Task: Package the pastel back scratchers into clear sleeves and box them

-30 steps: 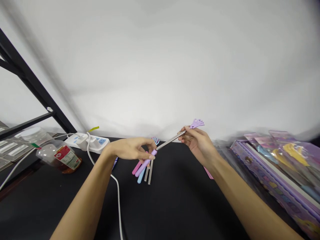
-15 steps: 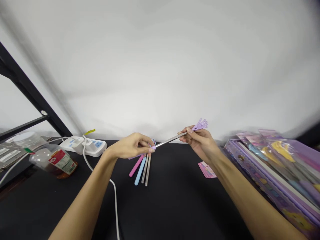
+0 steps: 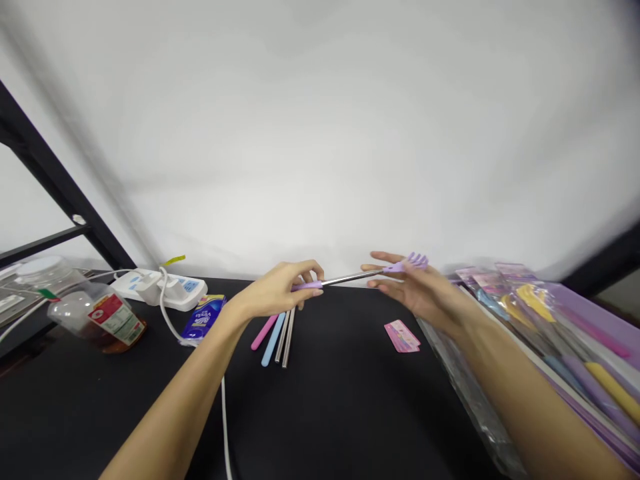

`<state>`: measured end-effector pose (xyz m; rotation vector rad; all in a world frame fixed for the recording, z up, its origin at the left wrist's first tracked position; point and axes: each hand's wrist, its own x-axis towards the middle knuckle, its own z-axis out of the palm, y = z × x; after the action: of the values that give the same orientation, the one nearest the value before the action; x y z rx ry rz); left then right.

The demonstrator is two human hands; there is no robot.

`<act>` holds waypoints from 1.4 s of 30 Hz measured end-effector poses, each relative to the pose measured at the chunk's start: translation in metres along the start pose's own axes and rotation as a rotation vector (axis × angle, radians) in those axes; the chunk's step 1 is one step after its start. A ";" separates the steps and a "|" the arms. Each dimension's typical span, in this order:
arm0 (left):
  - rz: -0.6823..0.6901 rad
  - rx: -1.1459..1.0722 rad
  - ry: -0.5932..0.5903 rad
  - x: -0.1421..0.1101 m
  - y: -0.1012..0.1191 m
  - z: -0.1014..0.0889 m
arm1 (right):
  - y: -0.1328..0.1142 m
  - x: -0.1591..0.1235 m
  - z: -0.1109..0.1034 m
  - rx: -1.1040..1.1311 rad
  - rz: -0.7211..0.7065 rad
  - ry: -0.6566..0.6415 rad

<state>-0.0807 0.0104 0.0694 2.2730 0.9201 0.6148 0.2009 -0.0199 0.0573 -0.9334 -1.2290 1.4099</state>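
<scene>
My left hand (image 3: 285,287) pinches the purple handle of a back scratcher (image 3: 350,277) with a thin metal rod and a purple hand-shaped head. The scratcher lies nearly level above the black table. At its head end, my right hand (image 3: 430,290) has its fingers spread, with the thumb beside or against the head; I cannot tell whether they touch. Beneath my left hand lie a pink rod (image 3: 263,333), a light blue rod (image 3: 273,340) and two metal rods (image 3: 285,339), their far ends hidden by the hand.
Pink cards (image 3: 401,337) lie on the table (image 3: 340,413). To the right, a purple box (image 3: 585,303) holds several bagged scratchers, with clear plastic bags (image 3: 465,380) beside it. Leftward are a blue Vinda tissue pack (image 3: 204,319), power strip (image 3: 187,293), white cable (image 3: 225,420) and bottle (image 3: 107,320).
My right hand has let go of the metal rod and its fingers have spread near the head. The scratcher is now more level. Clear bags and the tissue pack have come into sight.
</scene>
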 end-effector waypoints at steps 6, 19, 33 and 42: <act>0.076 0.333 0.040 0.000 -0.001 0.000 | -0.027 -0.008 -0.029 -0.546 0.175 -0.090; 0.202 0.673 0.113 0.007 0.001 0.013 | -0.020 0.001 -0.028 -0.798 0.045 -0.273; -0.022 0.046 0.124 0.008 0.020 0.015 | -0.001 0.004 0.002 -0.926 -0.289 -0.122; -0.154 -0.359 -0.141 0.018 0.022 0.029 | -0.008 0.000 0.007 -1.086 -0.492 -0.236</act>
<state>-0.0409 0.0009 0.0667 1.8809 0.8317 0.4995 0.1953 -0.0214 0.0664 -1.0405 -2.2909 0.3894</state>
